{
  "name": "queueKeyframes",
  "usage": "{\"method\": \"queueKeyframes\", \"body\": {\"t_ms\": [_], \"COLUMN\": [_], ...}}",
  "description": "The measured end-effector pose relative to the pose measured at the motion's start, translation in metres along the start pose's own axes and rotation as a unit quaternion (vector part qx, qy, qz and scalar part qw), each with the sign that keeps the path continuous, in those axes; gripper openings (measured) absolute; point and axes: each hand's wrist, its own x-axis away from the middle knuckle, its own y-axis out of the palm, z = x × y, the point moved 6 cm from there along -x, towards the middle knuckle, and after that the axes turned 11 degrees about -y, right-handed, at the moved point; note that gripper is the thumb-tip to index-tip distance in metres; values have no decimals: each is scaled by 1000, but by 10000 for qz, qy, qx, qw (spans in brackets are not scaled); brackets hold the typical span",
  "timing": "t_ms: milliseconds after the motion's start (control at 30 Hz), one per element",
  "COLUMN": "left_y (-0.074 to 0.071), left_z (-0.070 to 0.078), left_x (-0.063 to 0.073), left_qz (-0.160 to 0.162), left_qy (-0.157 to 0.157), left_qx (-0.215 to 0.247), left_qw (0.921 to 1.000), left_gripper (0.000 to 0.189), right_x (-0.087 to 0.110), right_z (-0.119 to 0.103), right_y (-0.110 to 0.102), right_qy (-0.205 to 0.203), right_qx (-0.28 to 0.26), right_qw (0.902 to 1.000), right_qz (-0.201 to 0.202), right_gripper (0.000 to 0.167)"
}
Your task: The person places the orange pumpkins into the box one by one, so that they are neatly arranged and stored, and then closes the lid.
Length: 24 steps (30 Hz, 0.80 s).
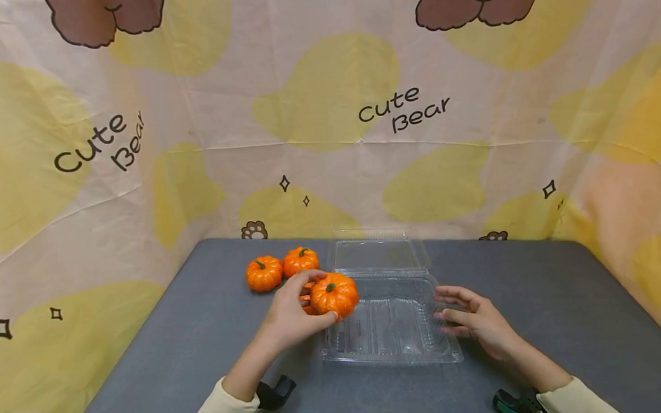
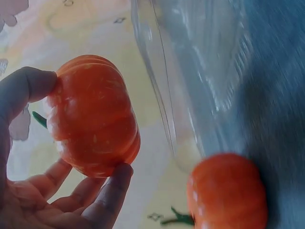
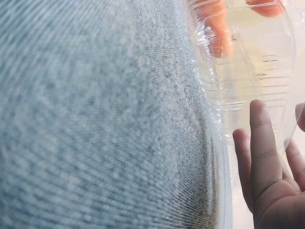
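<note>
A small orange pumpkin (image 1: 334, 296) with a green stem is gripped between the thumb and fingers of my left hand (image 1: 292, 318). It is held up over the left side of a clear plastic clamshell box (image 1: 390, 358), whose lid (image 1: 378, 254) is folded back. In the left wrist view the pumpkin (image 2: 93, 117) shows from its side, with the fingertips on its skin. At the box's right wall is my right hand (image 1: 479, 321), its fingers extended and nothing in its grasp. The right wrist view shows those fingers (image 3: 265, 157) beside the clear plastic.
Two more pumpkins stand behind my left hand, one to the left (image 1: 264, 274) and one (image 1: 301, 261) close to the lid. Another bit of orange shows behind the left fingers. A grey cloth (image 1: 202, 343) covers the table, and a printed curtain (image 1: 323, 104) hangs around it.
</note>
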Motion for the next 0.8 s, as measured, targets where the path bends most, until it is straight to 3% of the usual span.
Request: {"method": "queueKeyframes", "body": {"t_ms": [333, 800], "left_y": [40, 91], "left_z": [13, 25], "left_x": [-2, -2], "left_qz": [-569, -990], "left_qy": [223, 34], "left_qx": [3, -250], "left_qw": [9981, 9948], "left_gripper": [59, 57], "right_x": [1, 1], "right_z": [0, -2], "right_y": [1, 1], "right_qy": [38, 123], "right_qx": [19, 101], "right_qw": [10000, 9998], "right_qz": [63, 124], "right_gripper": [59, 55]}}
